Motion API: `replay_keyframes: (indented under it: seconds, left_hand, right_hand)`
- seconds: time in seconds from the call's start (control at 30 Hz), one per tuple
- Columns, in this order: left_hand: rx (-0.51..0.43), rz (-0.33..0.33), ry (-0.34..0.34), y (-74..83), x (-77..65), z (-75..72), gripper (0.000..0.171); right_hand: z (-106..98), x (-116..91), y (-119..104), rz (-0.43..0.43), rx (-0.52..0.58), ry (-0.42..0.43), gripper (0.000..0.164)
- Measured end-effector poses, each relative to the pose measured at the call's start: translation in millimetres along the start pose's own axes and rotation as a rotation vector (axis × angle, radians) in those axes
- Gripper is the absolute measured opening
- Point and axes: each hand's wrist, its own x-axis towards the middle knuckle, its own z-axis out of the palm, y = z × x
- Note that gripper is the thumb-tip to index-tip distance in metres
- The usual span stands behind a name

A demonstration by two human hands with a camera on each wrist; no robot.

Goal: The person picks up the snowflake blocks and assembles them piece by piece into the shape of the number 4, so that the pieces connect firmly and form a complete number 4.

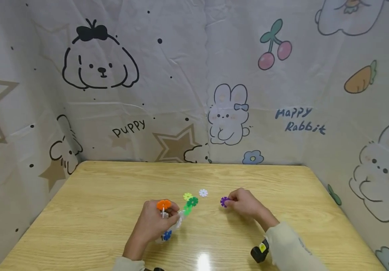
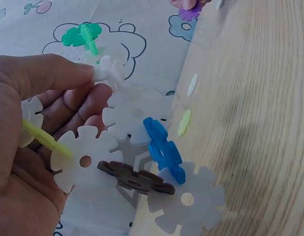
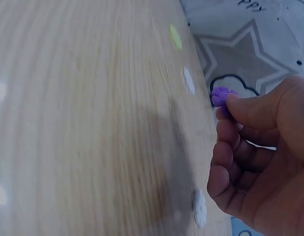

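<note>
In the head view my left hand [image 1: 152, 222] grips a chain of interlocking snowflake discs just left of centre over the table. An orange disc [image 1: 163, 204] tops it near the fingers, and a dark green disc [image 1: 192, 201] ends the far side. The left wrist view shows its clear discs [image 2: 191, 199] slotted together with a blue disc [image 2: 163, 150], a brown disc [image 2: 135, 178] and a yellow disc [image 2: 48, 138]; thumb and fingers pinch a whitish piece. To the right, my right hand [image 1: 245, 203] pinches a purple disc [image 1: 224, 202] between thumb and index finger, other fingers curled.
A loose yellow-green disc [image 1: 187, 196] and a white disc [image 1: 203, 192] lie flat on the wooden table [image 1: 113, 180] between and beyond the hands. Another white disc [image 3: 200, 208] lies beneath the right hand. A patterned cloth [image 1: 181, 75] hangs behind the table and along its sides.
</note>
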Motion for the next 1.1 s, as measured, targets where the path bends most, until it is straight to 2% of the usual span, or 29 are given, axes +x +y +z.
replay_keyframes:
  seconds: [0.13, 0.47, 0.83, 1.1]
  left_hand:
    - [-0.013, -0.016, -0.001, 0.3, -0.2, 1.1, 0.012]
    - [-0.113, -0.025, 0.023, 2.4, -0.7, -0.1, 0.012]
    - [-0.231, -0.041, 0.041, 3.4, -2.8, 2.6, 0.013]
    - [-0.279, 0.014, 0.036, 2.0, -4.2, 3.8, 0.012]
  right_hand:
    - [7, -4, -7, -0.033, 0.058, -0.018, 0.023]
    - [21, -14, -36, -0.121, 0.225, -0.116, 0.028]
    - [33, -21, -58, -0.11, 0.42, -0.232, 0.028]
    - [35, -23, -65, -0.114, 0.502, -0.318, 0.031]
